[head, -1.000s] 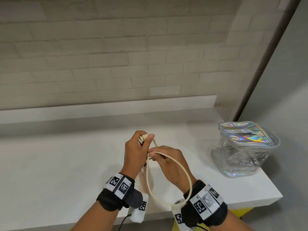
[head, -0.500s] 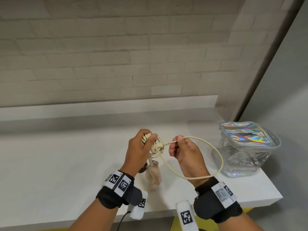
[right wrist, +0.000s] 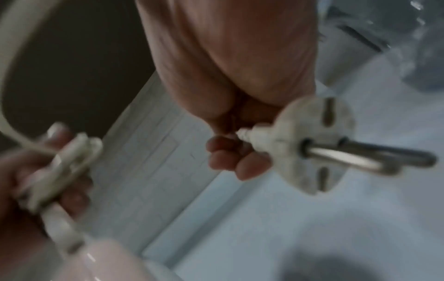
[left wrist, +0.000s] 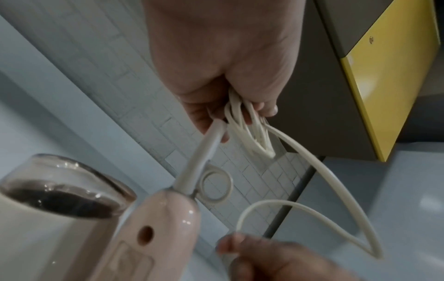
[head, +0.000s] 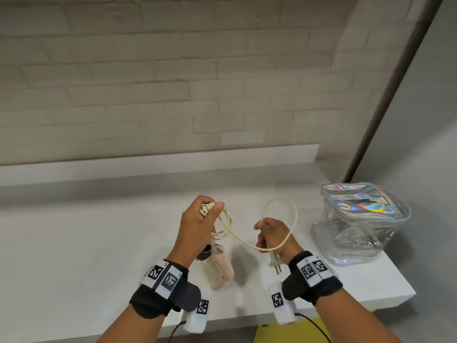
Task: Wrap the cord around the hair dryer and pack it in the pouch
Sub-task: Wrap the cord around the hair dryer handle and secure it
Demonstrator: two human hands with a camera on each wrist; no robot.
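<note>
While held above white counter (head: 74,256): one pink plastic hair dryer (head: 221,266), one cream rubber cord (head: 282,219), one clear iridescent pouch (head: 358,219) at right.
Left hand (head: 197,226) fingers curled round cord coils; right hand (head: 274,233) pinching cord near two-pin plug (head: 274,262); dryer body mostly hidden.

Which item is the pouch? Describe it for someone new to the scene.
Look to the right end of the white counter, near its corner. The pouch stands there alone, right of both hands: a clear plastic body under a shiny rainbow-sheen top, the only iridescent thing on it.
</note>
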